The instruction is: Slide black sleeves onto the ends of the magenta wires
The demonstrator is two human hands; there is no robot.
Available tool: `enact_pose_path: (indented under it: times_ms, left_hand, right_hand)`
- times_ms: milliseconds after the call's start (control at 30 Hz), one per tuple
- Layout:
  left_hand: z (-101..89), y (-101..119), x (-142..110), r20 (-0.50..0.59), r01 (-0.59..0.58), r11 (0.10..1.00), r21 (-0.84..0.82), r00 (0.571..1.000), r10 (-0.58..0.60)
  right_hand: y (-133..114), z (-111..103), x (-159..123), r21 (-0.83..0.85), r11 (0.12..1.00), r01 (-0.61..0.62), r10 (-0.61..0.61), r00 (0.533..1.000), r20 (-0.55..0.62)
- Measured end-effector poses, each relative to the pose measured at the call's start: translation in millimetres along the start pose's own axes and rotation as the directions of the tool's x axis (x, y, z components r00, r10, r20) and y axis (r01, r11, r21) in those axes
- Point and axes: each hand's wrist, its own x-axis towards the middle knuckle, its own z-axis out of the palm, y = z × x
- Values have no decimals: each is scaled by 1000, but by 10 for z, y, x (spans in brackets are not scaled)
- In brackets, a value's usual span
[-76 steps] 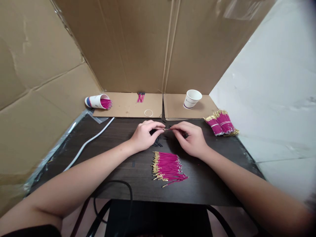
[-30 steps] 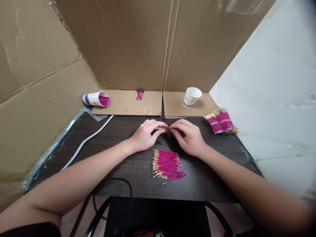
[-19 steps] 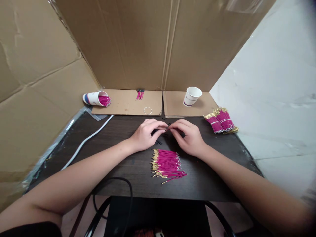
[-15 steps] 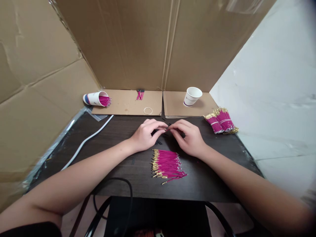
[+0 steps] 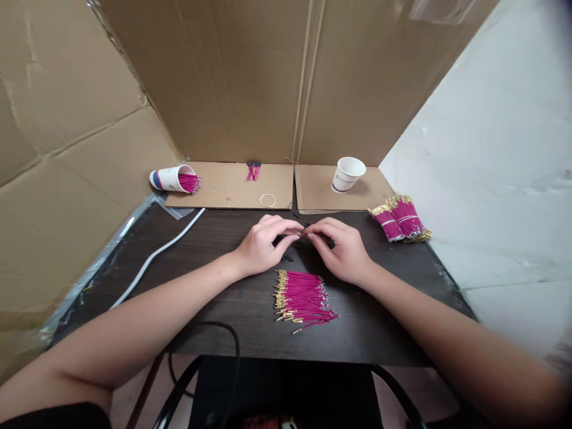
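My left hand point(image 5: 263, 244) and my right hand point(image 5: 342, 250) meet fingertip to fingertip over the dark table point(image 5: 210, 298). Both are pinched closed on one thin magenta wire point(image 5: 302, 234) held between them; a small black piece sits at the join, too small to make out. Just below the hands lies a loose pile of magenta wires with gold tips point(image 5: 301, 296). Several short black pieces point(image 5: 286, 257) lie scattered under my left fingers.
Tied bundles of magenta wires point(image 5: 400, 218) lie at the right edge. An upright paper cup point(image 5: 347, 174) and a tipped cup holding wires point(image 5: 174, 179) sit on cardboard at the back, with a rubber band point(image 5: 267, 200) and several wires point(image 5: 253, 171). Cardboard walls stand behind and left.
Since 2.5 s ago the view has shifted slightly; both hands stay pinched together at the same spot. Almost nothing has moved in the last second.
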Motion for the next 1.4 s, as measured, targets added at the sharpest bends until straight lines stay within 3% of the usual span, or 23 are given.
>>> enact_pose_path:
  times_ms: [867,1100,1400]
  left_hand:
    - [-2,20,0,19,31,999,-27,999,-30]
    - [-12,8,-4,37,116,993,-11,993,-116]
    - [-13,-18,7,34,91,996,12,995,-92]
  right_hand:
    - [-50,7,10,10,1000,3,-3,1000,-20]
    - [-33,-9,10,-15,1000,-20,19,999,-35]
    - [-47,-10,24,1,1000,-25,25,999,-42]
